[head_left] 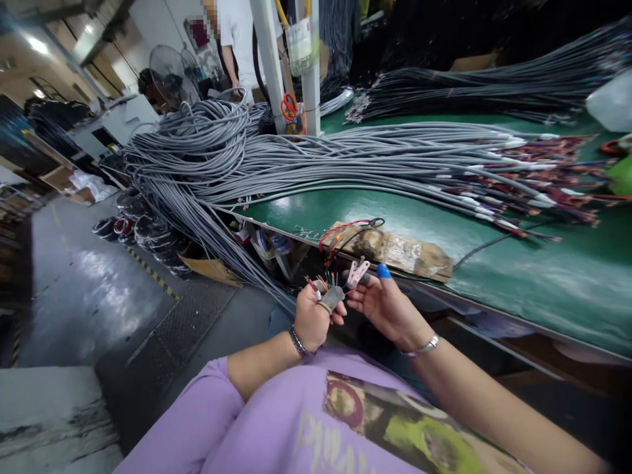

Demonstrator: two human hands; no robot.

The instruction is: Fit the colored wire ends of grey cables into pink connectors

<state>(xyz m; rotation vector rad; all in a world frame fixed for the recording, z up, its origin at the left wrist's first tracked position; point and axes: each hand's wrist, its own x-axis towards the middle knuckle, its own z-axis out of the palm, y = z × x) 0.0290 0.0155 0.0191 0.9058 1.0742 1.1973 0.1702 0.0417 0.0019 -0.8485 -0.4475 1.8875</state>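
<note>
My left hand (312,320) is closed around the end of a grey cable (332,297), whose thin coloured wires (323,281) fan out above my fist. My right hand (385,304) is just to the right of it, fingers curled, pinching a small pale clip-like tool (356,273) close to the wire ends. A blue cover (384,270) sits on one right fingertip. Both hands hover below the front edge of the green bench (543,276), over my lap.
A big pile of grey cables (276,158) with stripped coloured ends (543,171) lies across the bench. A taped cardboard block (395,249) with red and black wires sits at its edge. Dark cable bundles (494,85), a white post (269,66), a fan (168,76) and a standing person (237,39) are behind.
</note>
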